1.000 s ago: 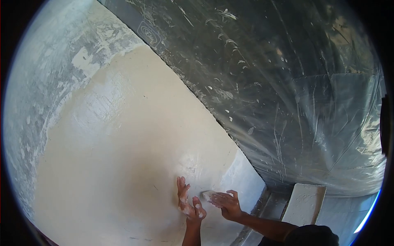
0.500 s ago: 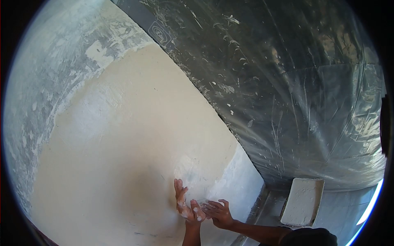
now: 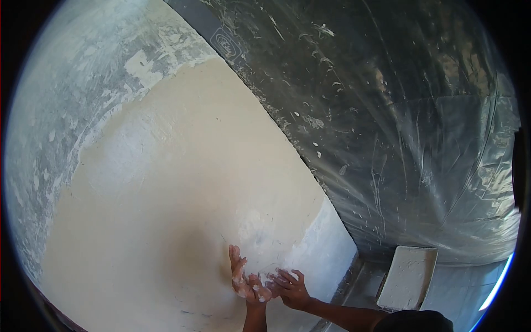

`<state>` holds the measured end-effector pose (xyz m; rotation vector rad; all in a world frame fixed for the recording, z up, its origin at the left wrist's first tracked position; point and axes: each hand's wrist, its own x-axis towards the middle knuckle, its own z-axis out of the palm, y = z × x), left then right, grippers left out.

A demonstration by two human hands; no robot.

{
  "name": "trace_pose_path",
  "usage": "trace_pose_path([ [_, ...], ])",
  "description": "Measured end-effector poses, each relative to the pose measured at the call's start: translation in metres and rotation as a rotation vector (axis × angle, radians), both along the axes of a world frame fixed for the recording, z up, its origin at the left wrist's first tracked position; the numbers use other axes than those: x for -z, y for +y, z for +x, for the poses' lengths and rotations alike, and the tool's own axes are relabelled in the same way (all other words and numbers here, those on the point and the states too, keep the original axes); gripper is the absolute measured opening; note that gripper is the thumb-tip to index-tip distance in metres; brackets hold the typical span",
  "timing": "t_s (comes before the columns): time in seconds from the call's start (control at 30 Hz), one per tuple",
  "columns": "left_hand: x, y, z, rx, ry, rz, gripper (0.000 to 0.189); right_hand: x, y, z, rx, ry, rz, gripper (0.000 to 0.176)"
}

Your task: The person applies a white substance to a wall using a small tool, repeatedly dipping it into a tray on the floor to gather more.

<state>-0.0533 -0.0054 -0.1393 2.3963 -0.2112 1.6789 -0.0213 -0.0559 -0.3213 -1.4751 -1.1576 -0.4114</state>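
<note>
Low in the head view, my left hand (image 3: 243, 279) is raised with its palm up and fingers spread, smeared with white plaster. Coming in from the right, my right hand (image 3: 293, 290) has its fingers bent towards the left palm and its thumb apart. At its fingertips there is a thin, pale, see-through edge (image 3: 269, 269), too faint to name. Whether the fingertips touch the left hand is hard to see. Both hands are in front of a wall (image 3: 166, 182) coated with smooth cream plaster, near a whiter, patchy area of it.
Dark plastic sheeting (image 3: 387, 138), spattered with white, hangs along the wall's right edge. A shallow tray (image 3: 406, 279) holding white plaster rests on the grey floor (image 3: 459, 285) at lower right. A rougher grey-white wall band (image 3: 61, 110) borders the cream coat at left.
My left hand has shifted slightly left and down, and the right hand's fingers have moved a little left with it. The whole view has shifted slightly.
</note>
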Motion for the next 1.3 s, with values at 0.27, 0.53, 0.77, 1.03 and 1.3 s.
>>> trace_pose_path([
  [0.27,0.017,-0.001,0.018,0.055,0.061,0.011,0.034,-0.043,-0.029,0.180,0.422,0.345,0.377,0.039],
  [0.53,0.034,-0.011,0.050,0.060,0.105,-0.026,0.036,0.005,0.037,0.170,0.391,0.412,0.204,0.060],
  [0.77,0.040,-0.012,0.061,0.051,0.149,-0.036,0.035,-0.003,-0.027,0.146,0.230,0.432,0.254,0.044],
  [1.03,0.043,-0.018,0.061,0.053,0.180,-0.045,0.037,-0.001,0.026,0.154,0.329,0.427,0.200,0.058],
  [1.3,0.048,-0.011,0.053,0.027,0.187,-0.038,0.038,-0.023,-0.028,0.174,0.289,0.408,0.302,0.045],
])
